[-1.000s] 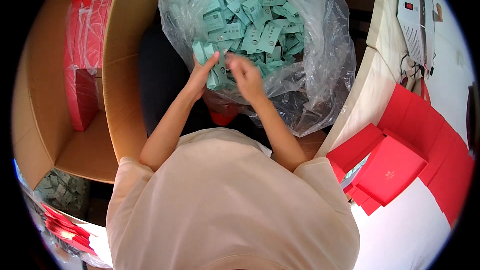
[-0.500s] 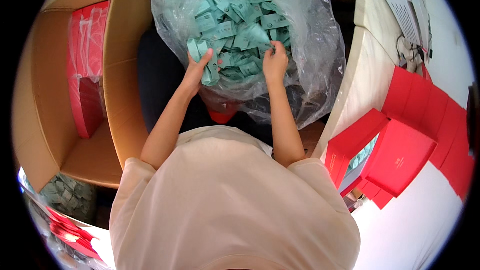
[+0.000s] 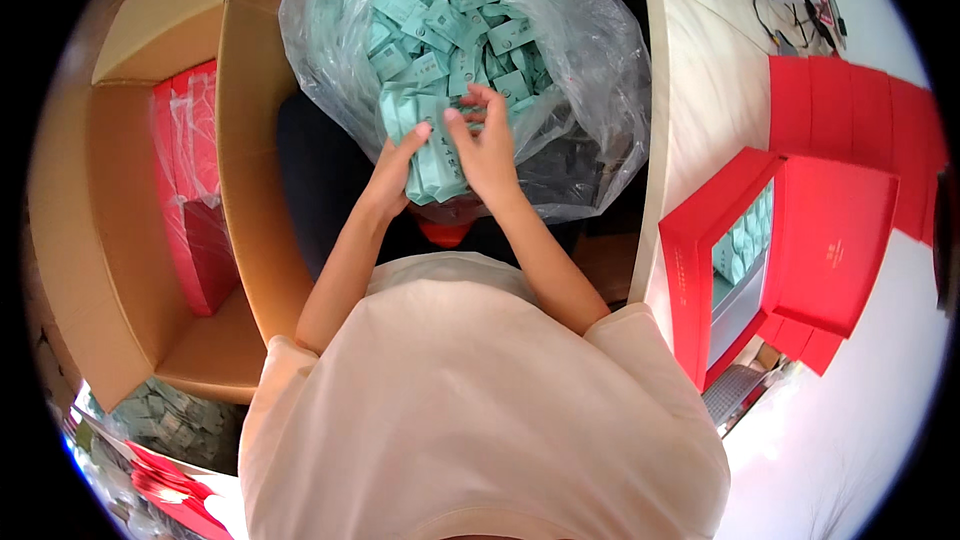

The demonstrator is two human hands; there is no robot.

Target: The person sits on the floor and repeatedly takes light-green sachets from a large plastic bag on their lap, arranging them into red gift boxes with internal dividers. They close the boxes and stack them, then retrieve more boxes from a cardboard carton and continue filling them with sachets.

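A bundle of slim pale green sachets lies lined up in my left hand, whose thumb presses across the top of them. Against the bundle's right side rests my right hand. Its fingers are bent but apart, the thumb touches the sachets' edge, and no separate sachet shows in its grasp. Just beyond both hands is a large clear plastic bag, gaping wide and full of loose green sachets.
Left of me, a cardboard box holds plastic-wrapped red boxes. On the table at my right, an opened red gift box contains green sachets. More red boxes stand in a row behind it. Another heap of sachets sits at lower left.
My right hand has left the loose sachets and come left to the bundle. My left hand has drawn the bundle nearer, and more sachets show in it. The whole view has shifted slightly.
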